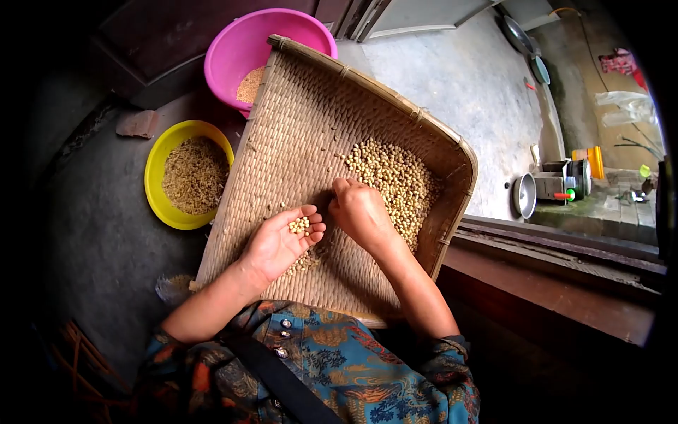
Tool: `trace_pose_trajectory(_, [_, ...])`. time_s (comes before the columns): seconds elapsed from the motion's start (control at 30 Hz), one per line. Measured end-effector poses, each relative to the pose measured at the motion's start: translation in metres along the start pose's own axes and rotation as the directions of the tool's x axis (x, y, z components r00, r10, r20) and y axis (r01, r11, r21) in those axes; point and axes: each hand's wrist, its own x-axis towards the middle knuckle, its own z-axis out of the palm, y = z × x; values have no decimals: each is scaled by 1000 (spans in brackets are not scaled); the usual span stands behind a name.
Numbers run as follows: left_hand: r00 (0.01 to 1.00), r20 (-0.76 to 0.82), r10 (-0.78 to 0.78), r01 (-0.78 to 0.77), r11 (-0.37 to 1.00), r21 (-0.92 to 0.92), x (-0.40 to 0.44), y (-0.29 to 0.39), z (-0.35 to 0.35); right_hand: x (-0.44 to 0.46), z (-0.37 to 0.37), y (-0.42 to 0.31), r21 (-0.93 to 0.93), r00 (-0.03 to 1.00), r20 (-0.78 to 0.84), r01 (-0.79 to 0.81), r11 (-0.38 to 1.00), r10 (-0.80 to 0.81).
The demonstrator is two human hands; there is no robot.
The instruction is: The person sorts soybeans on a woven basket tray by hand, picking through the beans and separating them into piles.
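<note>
Round pale-yellow beans (299, 226) could get spilled mid-frame if the cupped left hand (274, 245) gets tipped, with the right hand (360, 210) pinched together, contents hidden.

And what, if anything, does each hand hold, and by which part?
The cupped left hand holds small, rounded, pale-yellow beans as a loose cluster, gripped by no single part. Whether the right hand holds anything cannot be told.

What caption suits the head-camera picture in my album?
Left hand cups pale beans, right hand curled, over a woven tray.
</note>
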Motion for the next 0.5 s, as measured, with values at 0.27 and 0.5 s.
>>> trace_pose_trajectory(0.27, [997,-1,71,-71,997,-6,-1,-2,4,-7,-46,-34,496,984,127,-171,851,124])
trace_pose_trajectory(0.5, [999,-8,36,-37,996,-85,0,2,3,10,-26,21,145,960,-187,-183,972,209])
